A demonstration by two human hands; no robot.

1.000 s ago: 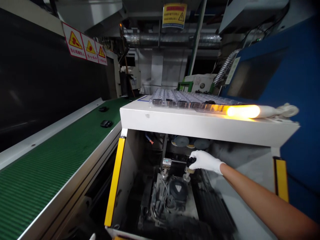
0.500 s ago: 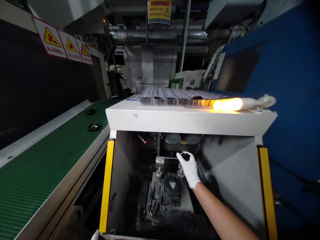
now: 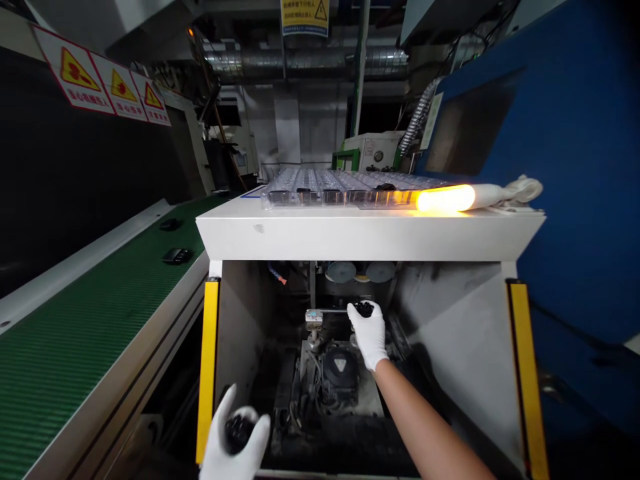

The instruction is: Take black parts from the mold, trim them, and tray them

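My right hand point(image 3: 370, 337), in a white glove, reaches inside the machine opening with its fingers closed around a small black part point(image 3: 365, 309). It is at the right end of a bar beside a small metal fixture block point(image 3: 314, 318); whether the part touches the mount under the hand is hidden. Low at the left, by the opening's front edge, my gloved left hand point(image 3: 223, 453) cups another black part point(image 3: 239, 430) between thumb and fingers. Below the fixture sits a dark round motor-like unit point(image 3: 340, 373) among cables.
Grey discs point(image 3: 341, 271) hang at the back of the opening. Yellow strips point(image 3: 209, 360) flank it. Above, a white ledge point(image 3: 370, 239) bears a clear tray point(image 3: 325, 195) and a glowing lamp point(image 3: 446, 199). Black parts point(image 3: 177, 256) lie on the green conveyor point(image 3: 100, 320) at left.
My left hand has come up into view at the lower left with a black part in it. My right hand stays at the fixture. The whole view has shifted slightly.
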